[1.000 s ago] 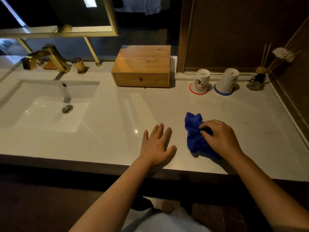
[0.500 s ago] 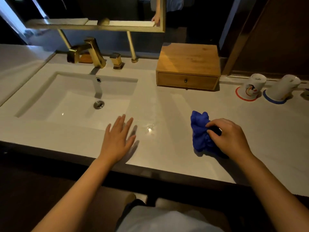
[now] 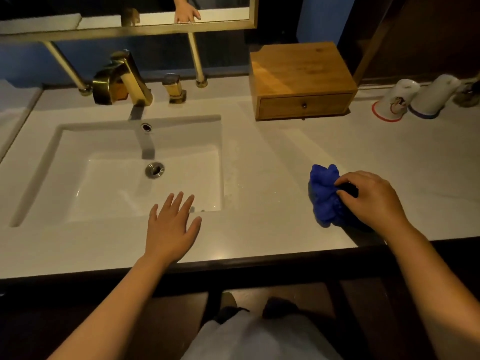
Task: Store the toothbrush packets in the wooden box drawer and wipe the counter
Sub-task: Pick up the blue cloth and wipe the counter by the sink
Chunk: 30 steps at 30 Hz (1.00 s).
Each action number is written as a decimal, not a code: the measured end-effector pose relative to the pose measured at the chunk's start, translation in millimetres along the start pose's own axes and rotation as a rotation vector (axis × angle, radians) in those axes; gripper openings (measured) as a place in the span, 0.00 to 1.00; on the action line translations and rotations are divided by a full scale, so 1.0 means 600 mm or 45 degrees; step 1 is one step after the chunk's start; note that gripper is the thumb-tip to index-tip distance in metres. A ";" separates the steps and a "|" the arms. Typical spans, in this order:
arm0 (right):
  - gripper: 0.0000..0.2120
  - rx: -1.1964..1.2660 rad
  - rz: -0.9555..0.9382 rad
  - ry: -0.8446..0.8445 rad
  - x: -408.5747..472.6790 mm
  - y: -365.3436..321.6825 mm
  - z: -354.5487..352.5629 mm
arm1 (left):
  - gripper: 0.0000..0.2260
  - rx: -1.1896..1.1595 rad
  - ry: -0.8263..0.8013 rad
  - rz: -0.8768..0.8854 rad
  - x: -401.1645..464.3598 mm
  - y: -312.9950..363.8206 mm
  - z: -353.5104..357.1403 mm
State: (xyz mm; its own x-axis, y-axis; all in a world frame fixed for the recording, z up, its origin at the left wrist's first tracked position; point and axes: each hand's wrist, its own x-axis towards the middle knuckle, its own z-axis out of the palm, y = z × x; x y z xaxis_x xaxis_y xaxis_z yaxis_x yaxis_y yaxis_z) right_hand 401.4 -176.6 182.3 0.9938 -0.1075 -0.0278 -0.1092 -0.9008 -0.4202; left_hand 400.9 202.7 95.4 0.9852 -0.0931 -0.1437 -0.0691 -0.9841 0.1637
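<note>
Left hand (image 3: 172,229) flat, fingers spread, empty, resting on the counter (image 3: 259,229) at the sink's (image 3: 124,183) front rim. Right hand (image 3: 371,201) clenched over a bunched blue cloth (image 3: 324,196), pressing it to the counter near the front edge. Cloth looks soft, light, easily crumpled; best gripped from above in a wad. Further back: wooden box (image 3: 301,79), drawer (image 3: 304,106) closed. No toothbrush packets visible; presumably stored already.
</note>
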 end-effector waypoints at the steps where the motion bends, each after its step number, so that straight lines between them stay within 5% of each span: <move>1: 0.09 -0.035 -0.004 -0.021 -0.001 0.001 -0.001 | 0.31 0.001 0.001 0.003 0.000 -0.001 0.001; 19: 0.35 -0.510 -0.001 -0.390 0.019 0.011 0.086 | 0.31 0.004 0.014 0.004 0.004 -0.002 -0.002; 24: 0.35 -0.457 -0.020 -0.189 0.015 0.031 0.123 | 0.32 -0.020 -0.062 0.091 0.004 -0.011 -0.006; 30: 0.36 -0.342 0.440 -0.010 0.025 0.005 0.148 | 0.34 0.111 -0.024 0.045 -0.006 -0.036 -0.009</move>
State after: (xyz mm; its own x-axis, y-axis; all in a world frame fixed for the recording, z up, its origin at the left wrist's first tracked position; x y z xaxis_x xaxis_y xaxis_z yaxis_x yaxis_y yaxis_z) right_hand 417.7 -143.9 100.2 0.8981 -0.4193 -0.1327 -0.4354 -0.8902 -0.1339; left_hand 399.9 225.1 97.7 0.9790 -0.1297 -0.1575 -0.1177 -0.9896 0.0832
